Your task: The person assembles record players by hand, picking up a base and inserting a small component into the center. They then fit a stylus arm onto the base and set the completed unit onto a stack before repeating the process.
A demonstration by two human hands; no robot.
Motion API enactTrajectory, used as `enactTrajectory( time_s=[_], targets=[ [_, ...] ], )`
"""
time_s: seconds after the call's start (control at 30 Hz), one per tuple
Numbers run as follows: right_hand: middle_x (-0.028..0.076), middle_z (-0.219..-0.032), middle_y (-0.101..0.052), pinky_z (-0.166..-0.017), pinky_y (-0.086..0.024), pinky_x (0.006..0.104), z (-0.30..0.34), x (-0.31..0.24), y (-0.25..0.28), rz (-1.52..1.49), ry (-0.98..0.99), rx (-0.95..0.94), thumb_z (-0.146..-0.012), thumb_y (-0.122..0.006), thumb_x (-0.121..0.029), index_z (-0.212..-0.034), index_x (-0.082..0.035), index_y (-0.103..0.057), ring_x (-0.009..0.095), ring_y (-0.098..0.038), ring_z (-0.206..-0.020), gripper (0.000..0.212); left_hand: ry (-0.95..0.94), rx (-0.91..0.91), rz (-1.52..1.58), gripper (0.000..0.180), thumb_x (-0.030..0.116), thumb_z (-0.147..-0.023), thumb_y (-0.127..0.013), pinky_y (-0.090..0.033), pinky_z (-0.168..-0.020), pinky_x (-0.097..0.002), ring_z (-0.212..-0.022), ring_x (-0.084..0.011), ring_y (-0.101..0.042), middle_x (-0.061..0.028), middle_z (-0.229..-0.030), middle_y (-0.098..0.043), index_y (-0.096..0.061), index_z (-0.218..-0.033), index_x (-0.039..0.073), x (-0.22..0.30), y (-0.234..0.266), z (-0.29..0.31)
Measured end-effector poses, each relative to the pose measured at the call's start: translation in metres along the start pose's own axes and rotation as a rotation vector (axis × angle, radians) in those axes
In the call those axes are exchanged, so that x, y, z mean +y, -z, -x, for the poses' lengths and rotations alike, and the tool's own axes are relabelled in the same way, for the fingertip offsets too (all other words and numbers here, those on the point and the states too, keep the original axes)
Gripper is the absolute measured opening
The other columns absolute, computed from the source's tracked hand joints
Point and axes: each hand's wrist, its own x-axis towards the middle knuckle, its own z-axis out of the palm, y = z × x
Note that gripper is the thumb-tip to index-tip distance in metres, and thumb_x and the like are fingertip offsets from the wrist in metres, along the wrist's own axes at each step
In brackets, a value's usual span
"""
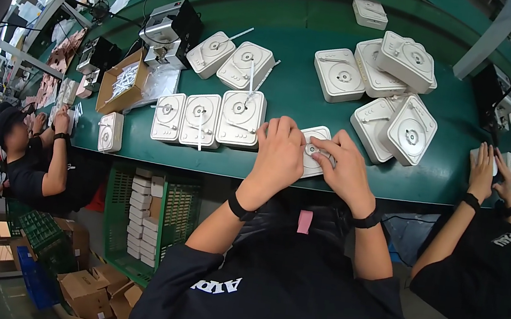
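A small white record-player-shaped unit lies at the table's near edge in front of me, partly hidden by my hands. My left hand is closed along its left side. My right hand bends over its right side, thumb and fingertips pressed together near the middle of the round platter; anything small between them is hidden. Just left of my left hand stands a row of three similar units, some with a thin white stick across the top. To the right of my right hand, more units lean on one another.
Further units are stacked at the back right. On the left, a cardboard box of white sticks sits near a black-and-silver machine. Below the table stands a green crate of white units. Co-workers work on both sides.
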Motion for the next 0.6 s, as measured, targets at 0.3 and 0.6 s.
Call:
enactTrajectory(
  time_s=[0.3, 0.6],
  targets=[
    [0.011, -0.097, -0.057, -0.076, -0.052, 0.0455, -0.0011, 0.002, -0.0001, -0.017, -0.009, -0.006, -0.094, -0.083, -0.012, -0.121, -0.012, -0.084, 0.034, -0.063, -0.089, 0.027, 0.054, 0.049, -0.038, 0.006, 0.006, -0.091, -0.075, -0.04, -0.098, -0.0502, -0.116, -0.0349, -0.057, -0.0119, -0.119, -0.063, -0.074, -0.096, 0.004, 0.0061, -0.0004, 0.0061],
    [0.013, -0.096, -0.056, -0.076, -0.05, 0.0412, -0.0043, -0.0026, 0.0, -0.046, 0.023, -0.01, -0.092, -0.083, -0.008, -0.123, -0.008, -0.082, 0.032, -0.061, -0.085, 0.031, 0.186, 0.039, 0.031, 0.006, 0.009, -0.091, -0.078, -0.041, -0.097, -0.0519, -0.116, -0.0352, -0.058, -0.0107, -0.119, -0.064, -0.076, -0.093, 0.005, 0.0097, 0.0031, 0.0021]
  ],
)
